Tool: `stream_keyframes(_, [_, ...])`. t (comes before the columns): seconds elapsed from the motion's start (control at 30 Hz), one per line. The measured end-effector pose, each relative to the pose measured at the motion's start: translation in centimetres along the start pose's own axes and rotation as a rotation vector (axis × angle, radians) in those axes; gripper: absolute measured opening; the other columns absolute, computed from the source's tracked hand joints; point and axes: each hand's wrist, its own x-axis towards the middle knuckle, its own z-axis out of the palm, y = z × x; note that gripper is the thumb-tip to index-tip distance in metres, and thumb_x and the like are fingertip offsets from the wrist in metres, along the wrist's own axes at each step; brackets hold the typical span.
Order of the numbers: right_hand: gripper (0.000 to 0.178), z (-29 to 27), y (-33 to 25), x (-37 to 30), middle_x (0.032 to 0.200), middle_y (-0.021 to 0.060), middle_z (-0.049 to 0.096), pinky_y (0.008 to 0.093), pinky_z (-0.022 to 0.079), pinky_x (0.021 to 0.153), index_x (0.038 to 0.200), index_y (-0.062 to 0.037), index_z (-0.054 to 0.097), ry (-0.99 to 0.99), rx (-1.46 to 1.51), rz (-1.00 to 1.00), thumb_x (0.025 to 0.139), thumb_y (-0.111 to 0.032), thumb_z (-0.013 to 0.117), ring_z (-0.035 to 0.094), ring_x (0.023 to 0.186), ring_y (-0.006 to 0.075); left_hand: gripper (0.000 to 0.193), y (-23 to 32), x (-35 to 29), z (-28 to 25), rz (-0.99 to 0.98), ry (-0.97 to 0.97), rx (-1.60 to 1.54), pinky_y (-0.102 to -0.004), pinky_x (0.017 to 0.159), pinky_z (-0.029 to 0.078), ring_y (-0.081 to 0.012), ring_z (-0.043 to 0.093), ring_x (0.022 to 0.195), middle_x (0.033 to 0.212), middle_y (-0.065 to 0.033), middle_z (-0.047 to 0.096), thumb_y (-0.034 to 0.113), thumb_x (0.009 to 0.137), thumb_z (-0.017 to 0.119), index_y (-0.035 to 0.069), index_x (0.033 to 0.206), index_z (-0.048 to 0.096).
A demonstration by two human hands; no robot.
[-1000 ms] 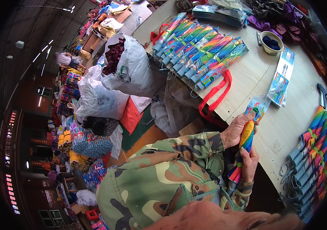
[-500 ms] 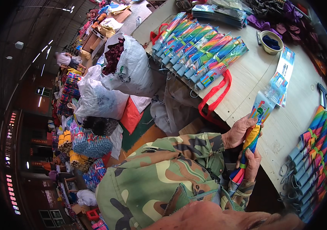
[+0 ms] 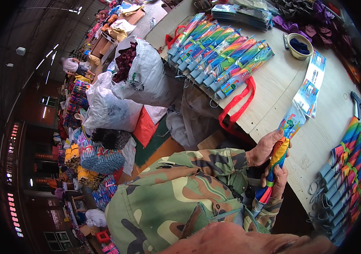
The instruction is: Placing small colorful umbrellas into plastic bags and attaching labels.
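Note:
A folded rainbow umbrella lies slantwise over the table edge, with a green band around it and its grey-blue handle end close to my body. My left hand is closed around its upper end, at the mouth of a clear printed plastic sleeve. The sleeve stretches up from my fingers onto the table. Lower on the umbrella, my right hand wraps around the cloth from the right side. How far the umbrella tip reaches into the sleeve is hard to make out.
Sleeved rainbow umbrellas lie in a row at the far left of the table, by a red strap. Unsleeved umbrellas lie at right. Flat sleeves, a bowl and white sacks stand around.
The umbrella and the sleeve mouth have shifted slightly up and to the right, and the sleeve has turned a little. Both hands keep their hold.

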Motion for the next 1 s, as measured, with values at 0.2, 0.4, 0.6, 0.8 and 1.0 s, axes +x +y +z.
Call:
stream_keyframes(0.2, [0.034,1.3,-0.5,-0.3,0.08,0.0084,0.068,0.0265,0.049,0.046,0.115,0.0042,0.065,0.107,-0.243,-0.063,0.106,-0.028,0.067,0.062,0.051,0.0153,0.064,-0.2,-0.4,0.6,-0.008,0.022,-0.02,-0.0348,0.087,0.06,-0.0171,0.069,0.096,0.111,-0.008,0.069,0.065,0.111,0.05,0.006,0.134,0.056])
stream_keyframes(0.4, [0.038,3.7,-1.5,-0.5,0.08,0.0049,0.068,0.0253,0.047,0.048,0.121,0.0028,0.068,0.196,-0.395,-0.107,0.105,-0.031,0.071,0.061,0.054,0.0114,0.067,-0.6,-0.4,-0.2,-0.052,-0.055,-0.129,-0.0354,0.089,0.06,-0.0174,0.069,0.098,0.111,-0.008,0.069,0.069,0.109,0.05,0.007,0.135,0.055])
stream_keyframes(0.6, [0.039,1.8,-1.1,-0.7,0.08,0.0051,0.068,0.0246,0.048,0.049,0.121,0.0031,0.068,0.131,-0.276,-0.059,0.105,-0.032,0.072,0.061,0.054,0.0115,0.067,-0.9,-0.3,-0.3,-0.034,-0.09,-0.077,-0.0354,0.092,0.059,-0.0177,0.069,0.101,0.112,-0.0087,0.069,0.068,0.11,0.049,0.006,0.134,0.056])
stream_keyframes(0.8, [0.04,2.1,-2.0,-0.9,0.078,0.002,0.064,0.0237,0.047,0.051,0.13,0.0013,0.068,0.238,-0.463,-0.09,0.106,-0.031,0.071,0.058,0.058,0.0083,0.06,-1.0,1.5,-1.3,0.012,-0.062,-0.005,-0.0352,0.102,0.057,-0.0163,0.067,0.118,0.132,-0.0086,0.068,0.052,0.114,0.056,0.003,0.148,0.052])
stream_keyframes(1.0, [0.054,3.3,-1.5,1.0,0.085,0.0079,0.069,0.0312,0.054,0.067,0.152,0.003,0.059,0.366,-0.925,-0.256,0.101,-0.009,0.074,0.064,0.072,0.0127,0.038,3.0,1.0,-1.7,0.107,0.21,0.281,-0.0338,0.105,0.056,-0.0175,0.072,0.117,0.132,-0.0085,0.072,0.025,0.112,0.066,-0.001,0.14,0.062])
